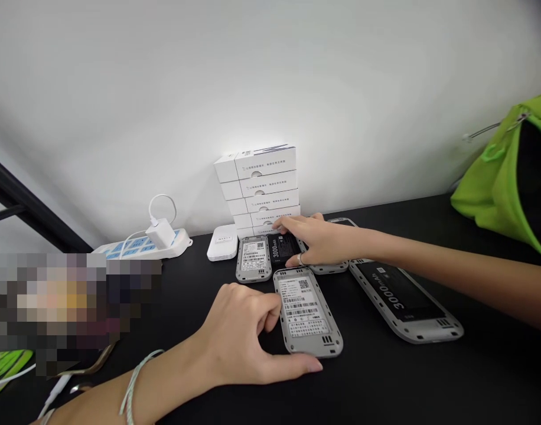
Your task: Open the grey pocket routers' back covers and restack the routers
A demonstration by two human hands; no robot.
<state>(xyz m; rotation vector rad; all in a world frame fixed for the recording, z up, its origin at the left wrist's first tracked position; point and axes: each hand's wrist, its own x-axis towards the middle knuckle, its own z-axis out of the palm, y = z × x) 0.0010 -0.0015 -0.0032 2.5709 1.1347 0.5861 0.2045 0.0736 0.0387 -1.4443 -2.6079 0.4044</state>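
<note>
Near the front lies a grey handheld device (308,313) with its battery bay bare, showing a printed label with barcodes. My left hand (241,339) holds it by its edges, curled fingers at the left side and thumb along the near end. Just beyond, a black battery (279,248) marked 3000mAh sits between the thumb and fingers of my right hand (312,236), which partly hides it. Left of that battery is a second grey device (253,260), also with its label bare. Under my right forearm, another grey device (403,295) has a 3000mAh battery in its bay.
A stack of white boxes (270,189) stands against the wall, beside a small white square device (222,242). At left are a power strip (182,242) and a plugged white charger (161,234). A green bag (487,189) rests at right. More grey devices lie partly behind my right hand.
</note>
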